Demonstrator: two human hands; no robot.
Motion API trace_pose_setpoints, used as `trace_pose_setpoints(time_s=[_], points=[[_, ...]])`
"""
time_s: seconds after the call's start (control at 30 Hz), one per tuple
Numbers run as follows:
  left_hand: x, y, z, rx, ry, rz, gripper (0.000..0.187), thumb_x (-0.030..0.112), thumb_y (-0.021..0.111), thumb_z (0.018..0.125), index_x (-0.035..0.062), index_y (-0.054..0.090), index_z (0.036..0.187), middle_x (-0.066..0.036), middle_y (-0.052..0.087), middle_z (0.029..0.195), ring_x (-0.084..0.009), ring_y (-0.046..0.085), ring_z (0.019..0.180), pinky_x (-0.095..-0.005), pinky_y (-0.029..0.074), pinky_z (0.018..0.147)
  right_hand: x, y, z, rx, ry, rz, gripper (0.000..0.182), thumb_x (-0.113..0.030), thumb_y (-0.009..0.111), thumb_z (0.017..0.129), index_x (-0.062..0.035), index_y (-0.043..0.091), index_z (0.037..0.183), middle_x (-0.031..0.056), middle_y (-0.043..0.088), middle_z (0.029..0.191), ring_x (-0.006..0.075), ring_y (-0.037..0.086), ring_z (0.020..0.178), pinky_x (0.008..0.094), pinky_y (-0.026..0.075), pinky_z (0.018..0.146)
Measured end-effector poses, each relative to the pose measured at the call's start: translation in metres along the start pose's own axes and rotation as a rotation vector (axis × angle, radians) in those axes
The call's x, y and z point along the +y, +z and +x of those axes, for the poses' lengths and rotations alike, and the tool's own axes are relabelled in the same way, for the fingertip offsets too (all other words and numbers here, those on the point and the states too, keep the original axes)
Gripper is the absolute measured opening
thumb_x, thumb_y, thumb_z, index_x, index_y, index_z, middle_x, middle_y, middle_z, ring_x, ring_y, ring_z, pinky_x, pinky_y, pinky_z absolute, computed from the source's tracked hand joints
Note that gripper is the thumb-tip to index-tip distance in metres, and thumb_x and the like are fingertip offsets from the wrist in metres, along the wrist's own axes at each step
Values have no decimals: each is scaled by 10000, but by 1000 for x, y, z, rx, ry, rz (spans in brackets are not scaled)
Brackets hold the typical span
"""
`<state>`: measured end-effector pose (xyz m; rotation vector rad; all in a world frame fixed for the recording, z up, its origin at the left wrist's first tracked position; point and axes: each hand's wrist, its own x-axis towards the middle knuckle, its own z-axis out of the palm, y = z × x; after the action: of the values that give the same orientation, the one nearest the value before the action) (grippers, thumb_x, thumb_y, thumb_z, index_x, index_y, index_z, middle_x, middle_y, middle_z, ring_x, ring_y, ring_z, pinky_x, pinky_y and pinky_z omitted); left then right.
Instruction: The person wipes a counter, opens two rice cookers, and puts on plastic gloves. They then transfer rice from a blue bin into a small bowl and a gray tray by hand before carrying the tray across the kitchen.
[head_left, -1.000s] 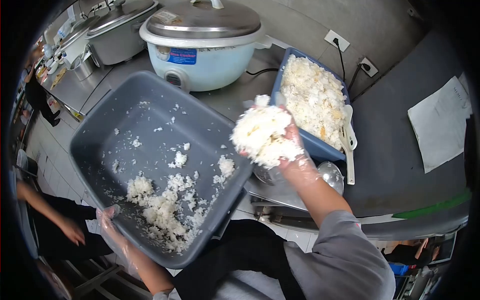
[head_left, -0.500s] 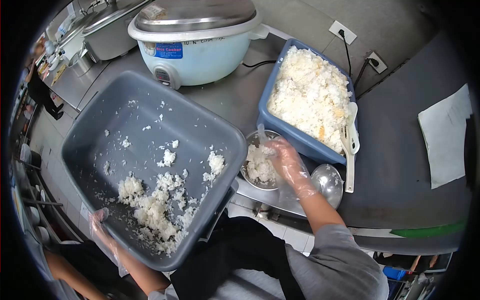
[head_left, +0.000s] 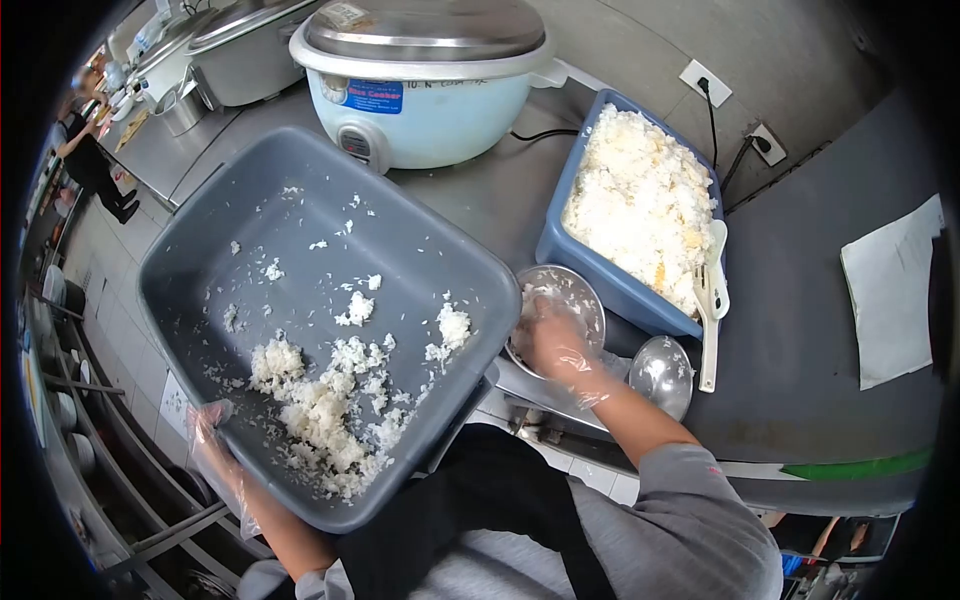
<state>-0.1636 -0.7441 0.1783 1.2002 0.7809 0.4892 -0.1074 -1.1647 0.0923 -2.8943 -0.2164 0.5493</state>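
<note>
My left hand (head_left: pixel 213 440), in a clear plastic glove, grips the lower left rim of a large grey tub (head_left: pixel 400 225). The tub is tilted towards me, with loose clumps of cooked rice (head_left: pixel 320 405) gathered at its near end. Inside a round metal bowl (head_left: pixel 588 292), my gloved right hand (head_left: pixel 560 340) is closed over rice, fingers curled downward; the fingertips are partly hidden. A second metal bowl or ladle-like scoop (head_left: pixel 662 375) sits beside my right wrist. Just beyond stands a blue tub (head_left: pixel 575 245) heaped with rice.
A light blue rice cooker (head_left: pixel 430 120) with a metal lid stands at the back of the steel counter. A pale spatula (head_left: pixel 708 330) rests against the blue tub. Paper (head_left: pixel 890 290) lies on the right. Wall plugs and another person (head_left: pixel 90 160) are farther off.
My right hand has moved down into the metal bowl and over the rice in it. The left hand keeps its grip on the grey tub. The whole view has shifted slightly.
</note>
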Motion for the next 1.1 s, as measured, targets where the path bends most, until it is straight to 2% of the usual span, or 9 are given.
trace_pose_setpoints(time_s=[0.2,0.33,0.5,0.67,0.77,0.8,0.9,1.0,1.1], points=[[-17,-31,21,-50,-19,-23,256,230,563,787,46,575,965,-66,608,829,-167,608,687,-278,507,614,16,-35,-5,128,-89,402,246,-26,630,732,-67,685,968,171,614,1056,344,576,1029,402,450,918],[-16,-23,12,-165,29,-33,294,273,567,821,41,580,1001,-69,617,884,-157,614,737,-273,504,635,28,-43,-8,271,43,304,354,16,651,718,-80,642,1058,166,612,1130,328,578,1060,368,456,926],[-25,-27,15,-118,189,29,250,294,526,889,50,568,924,-56,595,831,-152,592,725,-284,496,652,10,-83,-29,-148,11,182,716,-176,748,681,-189,481,1345,157,350,1445,338,366,1305,405,287,1097],[-49,-51,38,-58,71,-163,228,254,538,890,63,570,1011,-51,599,812,-141,583,676,-259,492,605,-72,-162,-37,127,-270,202,620,-125,703,726,-145,506,1314,186,478,1307,315,437,1244,399,349,1044],[-49,-57,41,-82,35,-105,218,312,581,871,95,578,883,-20,595,760,-124,576,663,-271,497,600,-118,-134,18,-79,-713,400,580,-147,688,759,-110,499,1306,152,463,1323,307,452,1226,389,380,1010],[-46,-52,38,-20,22,-106,231,231,572,869,82,551,1044,-46,620,788,-121,563,619,-242,464,524,-141,-116,38,-158,-631,222,586,-139,695,756,-73,490,1301,152,473,1308,310,458,1216,377,388,1004],[-42,-47,40,-74,-18,-113,215,69,565,762,79,561,976,-30,590,715,-113,567,624,-252,454,544,-166,-40,119,-399,-509,73,723,-210,806,643,-2,484,1256,210,470,1297,317,453,1226,353,388,1013],[-45,-45,51,-89,37,-118,215,2,552,674,31,577,885,-39,589,661,-145,573,585,-258,456,561,-222,27,118,-516,-927,337,737,-157,806,629,-29,459,1267,199,472,1308,302,436,1244,400,354,1043],[-48,-51,61,-162,14,-105,260,20,575,651,30,583,911,-30,587,674,-132,563,589,-256,447,552,-269,28,83,-691,-942,502,704,-142,783,675,-84,473,1304,174,492,1302,265,447,1240,383,361,1046]])
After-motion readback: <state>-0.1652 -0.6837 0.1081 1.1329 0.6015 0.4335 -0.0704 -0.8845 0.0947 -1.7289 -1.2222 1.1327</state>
